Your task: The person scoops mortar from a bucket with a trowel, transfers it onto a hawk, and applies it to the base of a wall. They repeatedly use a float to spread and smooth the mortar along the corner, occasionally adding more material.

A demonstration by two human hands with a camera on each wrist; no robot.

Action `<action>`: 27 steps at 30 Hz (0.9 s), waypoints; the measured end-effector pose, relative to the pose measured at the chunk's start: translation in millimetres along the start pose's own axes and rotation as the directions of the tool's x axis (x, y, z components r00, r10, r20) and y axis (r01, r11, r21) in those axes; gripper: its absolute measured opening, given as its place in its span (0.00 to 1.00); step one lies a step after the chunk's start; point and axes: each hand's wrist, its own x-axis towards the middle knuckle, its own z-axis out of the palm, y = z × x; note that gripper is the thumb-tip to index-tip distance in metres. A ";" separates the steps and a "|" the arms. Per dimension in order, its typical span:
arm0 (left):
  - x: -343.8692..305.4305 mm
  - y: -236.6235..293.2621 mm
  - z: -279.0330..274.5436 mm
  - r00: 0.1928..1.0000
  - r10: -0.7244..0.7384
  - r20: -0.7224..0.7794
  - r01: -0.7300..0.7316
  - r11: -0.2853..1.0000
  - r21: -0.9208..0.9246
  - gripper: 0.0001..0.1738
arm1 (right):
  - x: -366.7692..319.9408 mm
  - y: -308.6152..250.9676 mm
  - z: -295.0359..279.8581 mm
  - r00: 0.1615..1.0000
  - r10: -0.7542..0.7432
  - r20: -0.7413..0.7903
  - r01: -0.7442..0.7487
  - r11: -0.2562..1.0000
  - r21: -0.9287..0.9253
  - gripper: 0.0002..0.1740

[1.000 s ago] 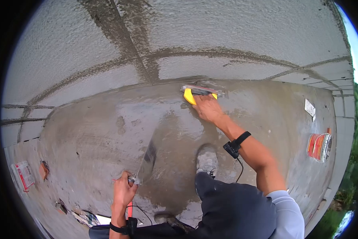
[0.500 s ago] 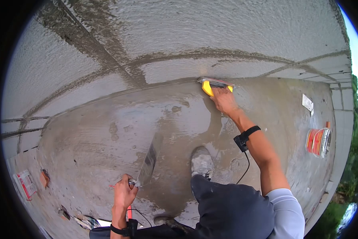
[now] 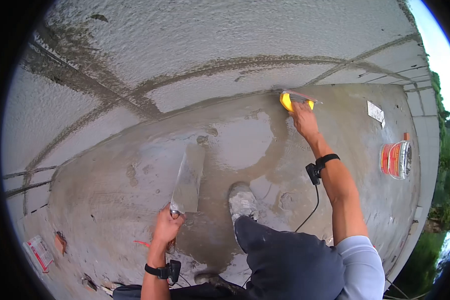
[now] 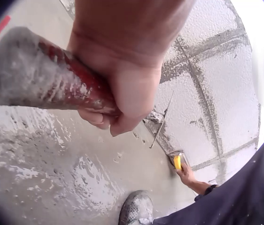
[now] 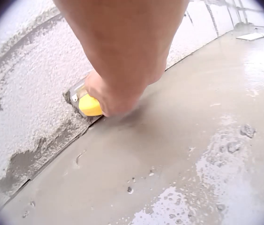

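Observation:
My left hand (image 3: 166,227) grips the handle of a steel trowel with a long rectangular blade (image 3: 189,180), held over the floor. In the left wrist view its worn red and grey handle (image 4: 43,70) sticks out behind the fist. My right hand (image 3: 305,120) holds a plastering trowel by its yellow handle (image 3: 286,101), out at the foot of the block wall. The right wrist view shows this yellow handle (image 5: 90,106) beside the wall's lower edge, the trowel's plate tilted against the wall. Much of that plate is hidden behind the hand.
A block wall (image 3: 265,35) with grey mortared joints runs along the far side. The wet, smeared floor (image 3: 245,140) carries my shoe (image 3: 242,200). A red-labelled bucket (image 3: 395,160) and a white sheet (image 3: 375,113) stand right; a red-white bag (image 3: 38,252) and brick piece (image 3: 60,243) lie left.
My right hand has slid the yellow-handled trowel rightward along the wall's foot. The left hand has shifted slightly right and turned its trowel, showing the blade broader. The head view has swung right.

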 end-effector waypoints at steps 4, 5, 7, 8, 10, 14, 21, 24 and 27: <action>32.4 38.3 35.5 0.975 -0.045 0.216 0.122 0.926 -0.357 0.11 | -33.9 -41.2 -52.9 0.996 0.092 -0.008 -0.089 0.977 0.193 0.18; 40.6 42.9 46.1 0.964 -0.022 0.267 0.137 0.897 -0.421 0.11 | -43.2 -54.8 -59.2 0.990 0.142 0.005 -0.135 0.930 0.343 0.18; 51.4 52.8 62.8 0.941 0.010 0.339 0.150 0.883 -0.444 0.11 | -58.7 -87.5 -77.0 0.981 0.192 0.024 -0.179 0.854 0.489 0.18; 51.6 59.2 69.5 0.911 0.039 0.411 0.173 0.867 -0.466 0.11 | -62.9 -108.4 -93.6 0.968 0.203 0.144 -0.241 0.613 0.752 0.19; 46.1 70.9 81.0 0.895 0.051 0.443 0.200 0.842 -0.501 0.11 | -73.1 -140.8 -112.3 0.955 0.157 0.253 -0.289 0.278 0.916 0.21; 21.7 80.0 78.7 0.841 0.061 0.538 0.311 0.759 -0.572 0.11 | -79.2 -177.2 -116.7 0.935 -0.054 0.351 -0.345 -0.366 0.864 0.24; -6.9 63.7 51.2 0.874 0.091 0.478 0.316 0.640 -0.700 0.11 | -98.6 -195.9 -97.9 0.840 -0.248 0.483 -0.542 -0.439 0.717 0.25; -11.1 46.9 39.0 0.885 0.096 0.456 0.285 0.663 -0.692 0.11 | -103.3 -190.1 -93.6 0.797 -0.241 0.554 -0.604 -0.347 0.718 0.24; -13.9 35.8 27.2 0.941 0.073 0.332 0.165 0.756 -0.634 0.10 | -108.1 -185.2 -105.9 0.815 -0.187 0.549 -0.576 -0.152 0.804 0.22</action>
